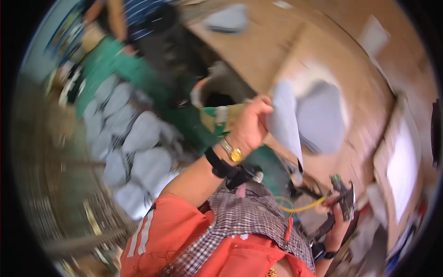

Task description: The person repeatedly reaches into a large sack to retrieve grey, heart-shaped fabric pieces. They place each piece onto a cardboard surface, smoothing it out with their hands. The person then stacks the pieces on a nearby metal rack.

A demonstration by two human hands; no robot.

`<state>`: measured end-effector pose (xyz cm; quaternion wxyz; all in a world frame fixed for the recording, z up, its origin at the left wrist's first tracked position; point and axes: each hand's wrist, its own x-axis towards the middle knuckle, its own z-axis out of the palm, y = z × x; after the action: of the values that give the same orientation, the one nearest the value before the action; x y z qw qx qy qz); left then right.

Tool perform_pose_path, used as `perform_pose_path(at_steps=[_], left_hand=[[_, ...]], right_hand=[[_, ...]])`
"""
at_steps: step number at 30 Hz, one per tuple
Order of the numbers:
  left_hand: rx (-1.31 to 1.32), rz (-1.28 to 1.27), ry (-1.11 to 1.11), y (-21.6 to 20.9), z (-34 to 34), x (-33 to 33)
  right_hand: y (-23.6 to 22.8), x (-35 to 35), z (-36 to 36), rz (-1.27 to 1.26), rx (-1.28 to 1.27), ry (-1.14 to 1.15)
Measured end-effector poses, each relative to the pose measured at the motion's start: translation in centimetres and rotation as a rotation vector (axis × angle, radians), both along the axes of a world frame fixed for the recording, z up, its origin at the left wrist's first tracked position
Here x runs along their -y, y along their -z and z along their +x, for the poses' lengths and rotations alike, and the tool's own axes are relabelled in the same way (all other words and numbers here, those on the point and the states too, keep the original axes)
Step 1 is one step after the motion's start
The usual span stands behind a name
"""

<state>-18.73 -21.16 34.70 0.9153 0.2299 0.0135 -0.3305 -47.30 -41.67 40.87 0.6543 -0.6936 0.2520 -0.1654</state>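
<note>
My left hand [253, 119], with a gold watch on its wrist, is closed on the edge of a thin grey rounded pad [283, 117], which hangs tilted over the cardboard-covered table. Just beside it on the table lies a stack of similar grey pads [321, 119]. Lower right, my right hand [338, 216] grips a metal spray gun [345, 198] with a green part on top. A yellow hose [302, 207] runs up to the spray gun. Motion blurs the picture, and the right hand's fingers are partly hidden.
Many grey pads [140, 134] lie heaped at the left. Another grey stack [227, 19] sits on the table's [277, 46] far end. An open container [221, 90] stands by the table's edge. Another person's arm [117, 21] shows at the far left.
</note>
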Motion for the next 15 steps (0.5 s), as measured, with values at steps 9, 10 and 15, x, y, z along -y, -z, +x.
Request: perform_pose_path(at_steps=[9, 10, 15], left_hand=[[-0.172, -0.084, -0.672, -1.4, -11.1, -22.5], [-0.144, -0.03, -0.759, -1.0, -11.7, -24.6], [-0.075, 0.09, -1.179, 2.4, -9.4, -42.5]], right_hand=[[-1.2, -4.8, 7.1, 0.021, -0.123, -0.436], [-1.4, -5.1, 7.4, 0.025, -0.121, -0.465], [-3.2, -13.6, 10.1, -0.024, -0.119, -0.593]])
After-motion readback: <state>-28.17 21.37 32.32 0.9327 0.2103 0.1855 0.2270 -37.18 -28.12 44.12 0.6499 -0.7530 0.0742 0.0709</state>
